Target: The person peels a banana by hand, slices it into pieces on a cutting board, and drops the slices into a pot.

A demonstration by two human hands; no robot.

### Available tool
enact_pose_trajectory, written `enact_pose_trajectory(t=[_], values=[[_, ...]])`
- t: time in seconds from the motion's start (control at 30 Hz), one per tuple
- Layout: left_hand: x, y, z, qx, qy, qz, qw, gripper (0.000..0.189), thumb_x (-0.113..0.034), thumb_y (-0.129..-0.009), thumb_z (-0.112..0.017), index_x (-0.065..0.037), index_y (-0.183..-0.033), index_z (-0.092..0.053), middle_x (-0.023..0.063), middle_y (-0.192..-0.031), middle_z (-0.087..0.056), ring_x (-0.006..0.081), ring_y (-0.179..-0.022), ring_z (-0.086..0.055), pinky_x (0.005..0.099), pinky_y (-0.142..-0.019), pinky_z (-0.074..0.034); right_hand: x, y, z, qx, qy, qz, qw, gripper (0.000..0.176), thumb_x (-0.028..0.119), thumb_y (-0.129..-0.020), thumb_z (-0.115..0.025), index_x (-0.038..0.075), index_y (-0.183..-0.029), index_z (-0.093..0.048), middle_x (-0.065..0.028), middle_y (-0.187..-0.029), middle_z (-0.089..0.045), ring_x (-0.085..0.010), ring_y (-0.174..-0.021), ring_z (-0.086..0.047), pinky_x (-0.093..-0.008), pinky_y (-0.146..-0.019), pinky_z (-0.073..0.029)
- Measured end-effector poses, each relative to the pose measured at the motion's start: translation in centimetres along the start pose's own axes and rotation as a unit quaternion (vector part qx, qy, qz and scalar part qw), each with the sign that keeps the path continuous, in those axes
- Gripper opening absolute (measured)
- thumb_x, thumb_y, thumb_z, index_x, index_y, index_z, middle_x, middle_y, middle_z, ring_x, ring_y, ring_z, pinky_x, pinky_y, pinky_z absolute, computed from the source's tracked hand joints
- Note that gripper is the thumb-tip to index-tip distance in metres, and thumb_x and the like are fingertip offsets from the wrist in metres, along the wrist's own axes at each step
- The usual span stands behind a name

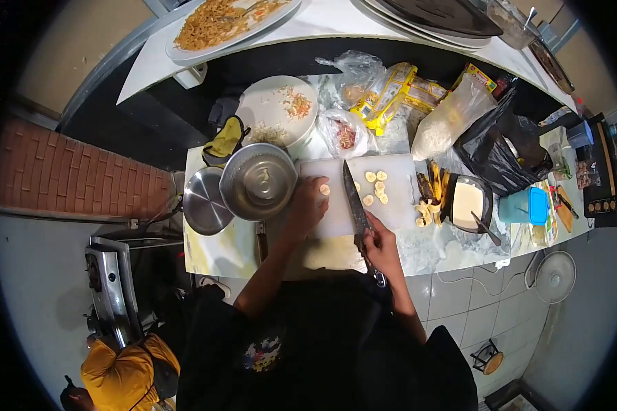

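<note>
My right hand [382,244] is closed around the handle of a large dark-bladed knife [354,198]. The blade points away from me across a white cutting board [401,166]. Left of it, my left hand [310,205] rests at the board's left side, its fingers curled about a piece of banana [324,190] with a pale round cut end. Several banana slices [377,186] lie loose on the board right of the blade. Another pale slice sits partly hidden behind the knife. A metal pot [259,182] stands just left of my left hand.
Banana peels [429,198] lie right of the board, beside a dark bowl of pale batter [467,205] with a spoon. Behind are a plate with shreds [281,103], yellow packets [389,96] and a black plastic bag [504,140]. A metal lid [206,202] lies left; a person [127,370] is lower left.
</note>
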State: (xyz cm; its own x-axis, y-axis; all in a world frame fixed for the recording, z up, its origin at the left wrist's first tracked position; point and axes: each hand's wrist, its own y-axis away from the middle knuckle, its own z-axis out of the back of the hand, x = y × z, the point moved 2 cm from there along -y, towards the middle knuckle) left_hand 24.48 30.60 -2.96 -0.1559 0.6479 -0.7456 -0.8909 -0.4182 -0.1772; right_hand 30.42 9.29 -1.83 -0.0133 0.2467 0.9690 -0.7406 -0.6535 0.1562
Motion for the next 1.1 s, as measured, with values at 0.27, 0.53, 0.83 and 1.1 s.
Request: enact_pose_trajectory(t=[0.27, 0.53, 0.83, 1.1], values=[[1.4, -0.2, -1.3, -0.016, 0.006, 0.016, 1.000, 0.048, 0.003, -0.077, -0.069, -0.004, -0.122, -0.056, 0.0190, -0.114, -0.061, 0.0378, -0.102, -0.061, 0.0444, -0.088, -0.050, 1.7, 0.5, -0.2, -0.005, 0.137, 0.056, 0.989, 0.052, 0.000, -0.090, -0.056, 0.008, -0.141, -0.050, -0.0158, -0.060, -0.046, -0.0168, -0.051, -0.043, -0.0315, -0.055, -0.043], [0.5, -0.8, -1.0, -0.031, 0.127, 0.052, 0.990, 0.047, 0.003, -0.077, -0.073, -0.003, -0.121, -0.055, 0.0168, -0.105, -0.065, 0.0321, -0.096, -0.066, 0.0407, -0.085, -0.053, 2.0, 0.8, -0.3, 0.000, 0.195, 0.095, 0.976, 0.055, -0.001, -0.089, -0.054, 0.010, -0.143, -0.048, -0.0243, -0.072, -0.060, -0.0408, -0.065, -0.060, -0.0417, -0.066, -0.049], [0.8, -0.3, -1.0, -0.050, 0.089, 0.062, 0.993, 0.051, 0.000, -0.076, -0.076, -0.007, -0.120, -0.051, 0.0136, -0.100, -0.067, 0.0290, -0.092, -0.067, 0.0412, -0.083, -0.053, 1.7, 0.8, -1.2, 0.030, 0.249, 0.106, 0.962, 0.063, -0.004, -0.085, -0.054, 0.011, -0.146, -0.045, -0.0253, -0.086, -0.063, -0.0423, -0.074, -0.062, -0.0467, -0.072, -0.050], [0.7, -0.4, -1.0, -0.051, 0.091, 0.061, 0.993, 0.052, 0.002, -0.076, -0.076, -0.007, -0.120, -0.051, 0.0137, -0.097, -0.068, 0.0288, -0.090, -0.068, 0.0396, -0.081, -0.055, 1.1, 0.8, -1.3, 0.042, 0.245, 0.099, 0.964, 0.065, -0.005, -0.084, -0.053, 0.011, -0.146, -0.044, -0.0234, -0.085, -0.063, -0.0418, -0.075, -0.062, -0.0471, -0.072, -0.049]])
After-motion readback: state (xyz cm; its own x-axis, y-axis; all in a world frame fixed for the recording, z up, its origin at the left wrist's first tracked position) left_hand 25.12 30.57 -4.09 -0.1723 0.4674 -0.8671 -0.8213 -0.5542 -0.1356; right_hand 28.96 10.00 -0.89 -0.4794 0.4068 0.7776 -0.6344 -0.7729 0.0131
